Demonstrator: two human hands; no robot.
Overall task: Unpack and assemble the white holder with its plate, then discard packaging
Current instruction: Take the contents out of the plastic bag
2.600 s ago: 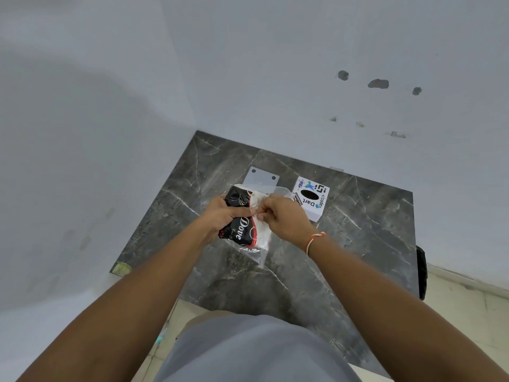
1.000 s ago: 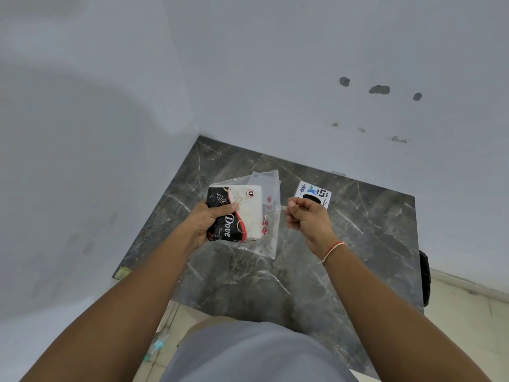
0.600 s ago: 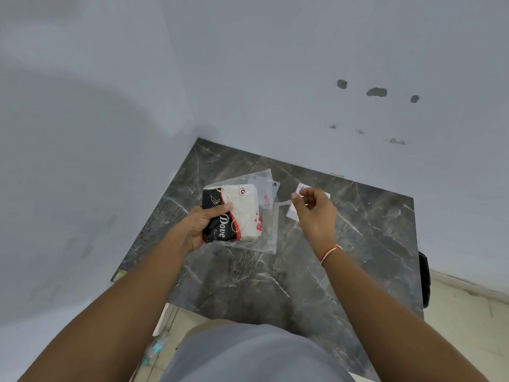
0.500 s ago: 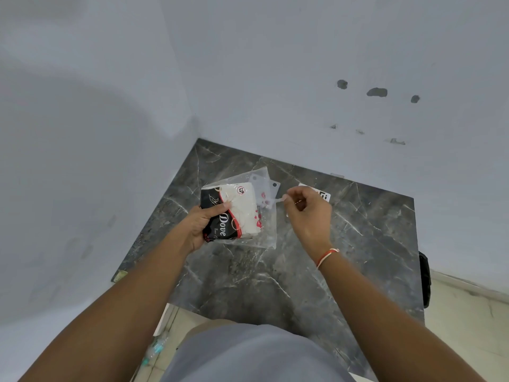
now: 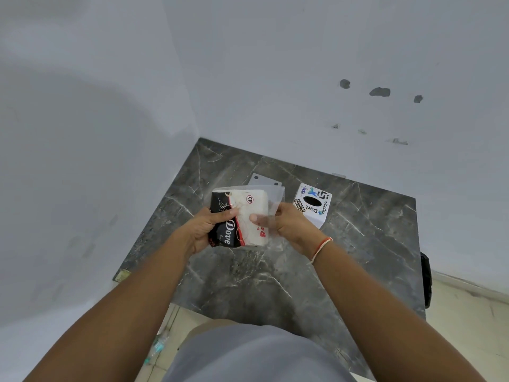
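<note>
A black, white and red "Dove" packet (image 5: 249, 216) sits inside a clear plastic bag (image 5: 272, 199), held above the dark marble table (image 5: 358, 244). My left hand (image 5: 203, 230) grips the packet's black left side, thumb on top. My right hand (image 5: 292, 224) holds the bag's right edge, its thumb showing through the plastic. A pale translucent plate with two holes (image 5: 264, 181) lies flat on the table just behind the bag. The white holder box (image 5: 314, 204), with stickers and a dark oval opening, stands on the table to the right.
White walls close the table in on the left and at the back, forming a corner. A dark object (image 5: 425, 282) hangs off the table's right edge. Tiled floor (image 5: 468, 326) lies to the right, and a small bottle (image 5: 157, 348) lies on the floor below the table's near-left edge.
My right hand, which was pinched near the white box half a second ago, has come back to the bag's right edge. The packet now sits lower and nearer me, uncovering the plate and box.
</note>
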